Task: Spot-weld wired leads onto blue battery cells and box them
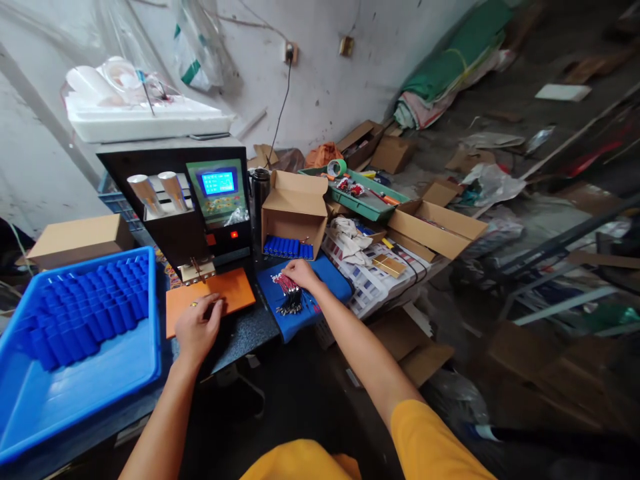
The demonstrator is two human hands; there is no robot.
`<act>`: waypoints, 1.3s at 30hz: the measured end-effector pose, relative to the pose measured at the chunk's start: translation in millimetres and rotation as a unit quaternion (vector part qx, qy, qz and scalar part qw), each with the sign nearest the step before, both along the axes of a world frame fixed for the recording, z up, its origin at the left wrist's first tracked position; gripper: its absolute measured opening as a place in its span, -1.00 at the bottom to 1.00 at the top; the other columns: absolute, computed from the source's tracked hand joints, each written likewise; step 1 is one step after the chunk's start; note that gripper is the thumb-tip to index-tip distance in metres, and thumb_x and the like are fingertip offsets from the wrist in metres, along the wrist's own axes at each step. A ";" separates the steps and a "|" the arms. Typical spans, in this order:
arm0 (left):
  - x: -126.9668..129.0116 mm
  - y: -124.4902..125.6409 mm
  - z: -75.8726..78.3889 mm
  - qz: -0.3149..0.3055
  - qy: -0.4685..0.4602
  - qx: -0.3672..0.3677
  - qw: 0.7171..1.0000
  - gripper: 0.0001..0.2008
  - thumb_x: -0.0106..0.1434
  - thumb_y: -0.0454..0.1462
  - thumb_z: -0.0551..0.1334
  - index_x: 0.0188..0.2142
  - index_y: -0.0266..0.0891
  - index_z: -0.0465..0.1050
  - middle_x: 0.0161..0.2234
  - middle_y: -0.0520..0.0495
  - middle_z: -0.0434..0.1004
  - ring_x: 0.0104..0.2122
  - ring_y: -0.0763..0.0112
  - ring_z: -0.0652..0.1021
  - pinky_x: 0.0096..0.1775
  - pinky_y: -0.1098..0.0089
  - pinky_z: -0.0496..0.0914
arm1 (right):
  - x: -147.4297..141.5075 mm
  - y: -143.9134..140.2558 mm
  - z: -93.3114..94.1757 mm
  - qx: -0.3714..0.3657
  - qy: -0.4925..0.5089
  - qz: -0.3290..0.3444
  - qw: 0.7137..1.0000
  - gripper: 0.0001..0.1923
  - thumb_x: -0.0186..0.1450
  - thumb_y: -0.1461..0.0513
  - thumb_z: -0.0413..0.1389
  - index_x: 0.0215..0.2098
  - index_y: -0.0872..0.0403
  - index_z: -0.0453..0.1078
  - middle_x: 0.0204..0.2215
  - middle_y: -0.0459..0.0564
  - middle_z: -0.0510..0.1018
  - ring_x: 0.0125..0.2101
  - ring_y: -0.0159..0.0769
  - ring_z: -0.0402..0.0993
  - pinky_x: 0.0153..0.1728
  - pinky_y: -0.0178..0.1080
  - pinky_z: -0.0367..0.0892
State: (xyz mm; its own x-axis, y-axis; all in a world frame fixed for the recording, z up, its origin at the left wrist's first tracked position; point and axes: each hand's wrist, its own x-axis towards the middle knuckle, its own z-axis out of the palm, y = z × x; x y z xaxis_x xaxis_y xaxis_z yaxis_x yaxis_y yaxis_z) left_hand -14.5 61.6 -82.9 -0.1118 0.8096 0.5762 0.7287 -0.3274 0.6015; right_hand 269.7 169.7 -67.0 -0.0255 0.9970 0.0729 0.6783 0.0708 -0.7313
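Note:
My left hand (200,321) rests over the front of an orange board (235,291), its fingers curled inward. Whatever those fingers may hold is hidden. Behind them, the metal electrode arms of a black spot welder (197,268) stand at the board's back edge. My right hand (301,275) pinches the white-tipped end of a bundle of red and black wire leads (290,297). That bundle lies on a blue cloth (330,277). Just beyond it, blue-wrapped battery packs (287,247) sit in an open cardboard box (295,200).
At the left, a large blue tray (113,360) holds many blue-wrapped battery packs (90,307). A dark flask (260,190) stands beside the welder. To the right are a green tool tray (370,208), a white crate (357,300) and an open carton (445,230).

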 end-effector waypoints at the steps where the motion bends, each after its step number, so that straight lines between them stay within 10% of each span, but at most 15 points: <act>1: -0.3 0.1 -0.2 0.002 0.002 0.002 1.000 -0.70 0.31 -0.05 0.17 -0.26 -0.20 0.55 -0.29 -0.09 0.65 -0.30 0.29 0.62 -0.29 0.38 0.42 | -2.3 -0.4 0.0 0.000 0.000 -0.011 1.000 -0.83 0.11 0.31 0.22 -0.63 0.10 0.48 -0.61 -0.07 0.55 -0.48 -0.29 0.46 -0.41 -0.33 0.25; 15: -0.9 0.9 -1.0 0.015 0.006 0.011 1.000 -0.70 0.29 -0.05 0.17 -0.25 -0.19 0.57 -0.29 -0.09 0.66 -0.32 0.26 0.62 -0.27 0.35 0.42 | -7.2 -16.7 41.9 0.031 0.347 -0.030 0.937 -0.65 0.03 -0.01 0.27 -0.54 0.07 0.34 -0.74 -0.24 0.23 -0.69 -0.48 0.09 -0.64 -0.38 0.01; 25: -1.9 -1.8 3.5 -0.035 -0.085 0.004 0.996 -0.69 0.28 -0.05 0.20 -0.21 -0.21 0.55 -0.29 -0.11 0.63 -0.31 0.27 0.61 -0.23 0.29 0.47 | -17.9 -30.4 74.0 0.132 0.414 -0.090 0.896 -0.65 0.06 0.00 0.26 -0.55 0.05 0.27 -0.73 -0.24 0.22 -0.70 -0.50 0.06 -0.68 -0.39 -0.05; 33: 41.3 -16.7 34.5 -0.097 -0.039 0.111 0.988 -0.79 0.27 -0.14 0.29 -0.16 -0.18 0.53 -0.27 -0.10 0.62 -0.24 0.27 0.58 -0.13 0.23 0.42 | -81.7 -55.8 76.1 0.025 0.506 -0.029 0.862 -0.67 0.03 0.04 0.28 -0.53 0.05 0.27 -0.74 -0.25 0.23 -0.73 -0.54 0.04 -0.72 -0.43 -0.11; 39: 49.5 -11.9 28.2 -0.059 -0.045 0.089 0.993 -0.83 0.29 -0.16 0.26 -0.25 -0.21 0.54 -0.35 -0.09 0.61 -0.35 0.34 0.57 -0.20 0.28 0.41 | -124.5 -70.6 71.6 -0.019 0.538 0.000 0.843 -0.69 0.05 0.07 0.28 -0.52 0.07 0.28 -0.74 -0.24 0.25 -0.72 -0.54 0.06 -0.71 -0.43 -0.08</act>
State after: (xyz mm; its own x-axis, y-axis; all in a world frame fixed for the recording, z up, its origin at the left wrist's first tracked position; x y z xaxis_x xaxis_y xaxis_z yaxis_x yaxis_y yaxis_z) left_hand 34.9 49.7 -54.7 -0.0804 0.7060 0.7036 0.6244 -0.5145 0.5876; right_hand 145.2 99.1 4.7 0.0349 0.9992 0.0218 -0.3783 0.0334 -0.9251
